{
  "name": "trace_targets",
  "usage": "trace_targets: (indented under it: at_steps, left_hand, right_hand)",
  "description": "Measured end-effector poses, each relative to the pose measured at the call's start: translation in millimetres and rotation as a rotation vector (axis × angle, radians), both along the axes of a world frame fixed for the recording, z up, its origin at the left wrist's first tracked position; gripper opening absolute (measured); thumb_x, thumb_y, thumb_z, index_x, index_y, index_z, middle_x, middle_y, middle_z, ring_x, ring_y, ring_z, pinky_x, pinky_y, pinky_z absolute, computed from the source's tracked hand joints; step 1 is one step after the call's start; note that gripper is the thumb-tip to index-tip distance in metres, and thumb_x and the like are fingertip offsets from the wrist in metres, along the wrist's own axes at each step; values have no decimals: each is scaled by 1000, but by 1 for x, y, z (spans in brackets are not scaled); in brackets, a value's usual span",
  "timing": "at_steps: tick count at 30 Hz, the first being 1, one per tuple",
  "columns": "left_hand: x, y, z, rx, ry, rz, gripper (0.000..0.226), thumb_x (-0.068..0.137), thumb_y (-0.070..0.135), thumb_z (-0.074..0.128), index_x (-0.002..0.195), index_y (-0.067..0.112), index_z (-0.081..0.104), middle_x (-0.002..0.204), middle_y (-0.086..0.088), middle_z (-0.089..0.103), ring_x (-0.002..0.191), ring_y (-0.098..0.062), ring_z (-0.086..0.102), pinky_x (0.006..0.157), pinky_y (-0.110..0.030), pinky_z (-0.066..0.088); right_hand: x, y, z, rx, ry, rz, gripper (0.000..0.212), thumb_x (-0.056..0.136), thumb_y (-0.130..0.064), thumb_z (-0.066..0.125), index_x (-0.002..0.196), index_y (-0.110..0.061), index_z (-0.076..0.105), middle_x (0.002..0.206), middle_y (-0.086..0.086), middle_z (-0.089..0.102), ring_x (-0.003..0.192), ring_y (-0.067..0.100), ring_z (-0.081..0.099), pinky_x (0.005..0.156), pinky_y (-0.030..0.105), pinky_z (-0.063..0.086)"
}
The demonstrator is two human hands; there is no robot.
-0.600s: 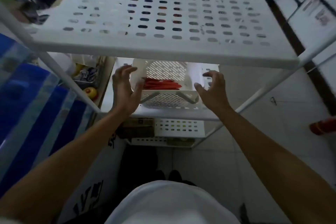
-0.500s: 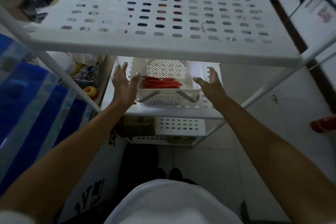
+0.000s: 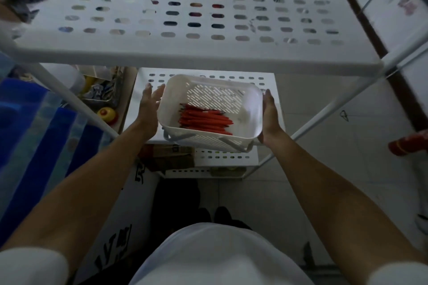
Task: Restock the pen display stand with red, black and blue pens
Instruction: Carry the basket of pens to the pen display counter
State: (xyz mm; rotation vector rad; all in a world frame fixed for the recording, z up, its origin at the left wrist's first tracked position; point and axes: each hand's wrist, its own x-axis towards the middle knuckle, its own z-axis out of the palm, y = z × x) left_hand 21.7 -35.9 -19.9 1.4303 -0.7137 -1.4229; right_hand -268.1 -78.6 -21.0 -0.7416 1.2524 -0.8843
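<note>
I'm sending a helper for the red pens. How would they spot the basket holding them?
Look under the white rack's perforated top shelf. On the middle shelf, between two hands, sits a white slotted basket; only it holds red pens.

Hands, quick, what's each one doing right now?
Left hand: open, fingers spread, beside the white basket of red pens; contact cannot be told.
Right hand: open palm pressed flat against the basket's side.
</note>
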Motion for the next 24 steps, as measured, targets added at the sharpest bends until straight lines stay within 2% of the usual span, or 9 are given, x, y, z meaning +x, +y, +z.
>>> trace_targets:
  at_steps: [4, 6, 9, 13, 15, 17, 20, 22, 24]
  left_hand:
    - [-8, 4, 1, -34, 235, -71, 67, 99, 63, 14, 146, 24, 42, 134, -13, 59, 115, -32, 62, 84, -44, 59]
    - [-12, 6, 2, -40, 271, -101, 66, 100, 62, 16, 148, 23, 40, 134, -12, 60, 116, -31, 62, 84, -43, 58]
    - [-17, 7, -1, -65, 294, -133, 66, 101, 60, 15, 147, 21, 40, 136, -13, 58, 118, -32, 60, 86, -45, 58]
    - [-35, 1, 0, -18, 296, -204, 72, 96, 68, 19, 154, 26, 27, 149, -12, 47, 128, -34, 56, 89, -48, 56]
    - [-52, -1, 5, 22, 327, -241, 72, 95, 70, 14, 149, 26, 36, 141, -10, 57, 122, -33, 61, 83, -46, 58]
    - [-73, -1, 8, 37, 395, -290, 73, 95, 70, 10, 138, 28, 51, 131, -7, 67, 117, -31, 65, 81, -45, 59]
    - [-106, -1, 10, 48, 423, -378, 66, 87, 72, 30, 124, 32, 67, 126, -6, 69, 116, -32, 65, 82, -47, 59]
    - [-127, 0, 9, 55, 385, -416, 63, 85, 71, 36, 125, 31, 64, 125, -5, 70, 116, -31, 65, 82, -45, 59]
    - [-154, 2, 10, 70, 374, -483, 63, 96, 63, 22, 111, 33, 75, 116, -2, 74, 109, -26, 69, 81, -41, 60]
  right_hand:
    - [-1, 6, -5, 26, -77, -24, 70, 91, -74, 36, 140, -27, 53, 137, 12, 61, 128, 35, 55, 112, 54, 40]
    - [-2, 11, 1, 32, -108, -30, 68, 95, -71, 31, 140, -25, 53, 134, 11, 63, 127, 34, 57, 111, 52, 42]
    - [-9, 21, -1, 17, -199, -47, 58, 102, -62, 22, 127, -26, 60, 123, 7, 70, 120, 29, 61, 101, 43, 50]
    - [-33, 45, -3, -11, -231, -149, 63, 103, -59, 24, 136, -20, 58, 137, 13, 61, 131, 33, 54, 109, 48, 43]
    - [-49, 59, -5, -17, -228, -231, 63, 102, -59, 29, 139, -15, 56, 139, 16, 58, 131, 34, 54, 110, 49, 43]
    - [-66, 73, -4, -27, -221, -290, 55, 101, -55, 39, 128, -15, 64, 127, 15, 65, 121, 32, 59, 105, 45, 47]
    - [-96, 99, -1, -32, -203, -385, 41, 105, -45, 38, 114, -20, 69, 103, 3, 71, 98, 19, 64, 87, 34, 53]
    - [-115, 114, 0, -17, -195, -428, 43, 104, -46, 38, 118, -19, 69, 108, 5, 70, 101, 21, 63, 92, 38, 51]
    - [-134, 129, 3, 9, -188, -509, 46, 104, -49, 38, 118, -17, 69, 110, 7, 69, 104, 23, 63, 96, 39, 49]
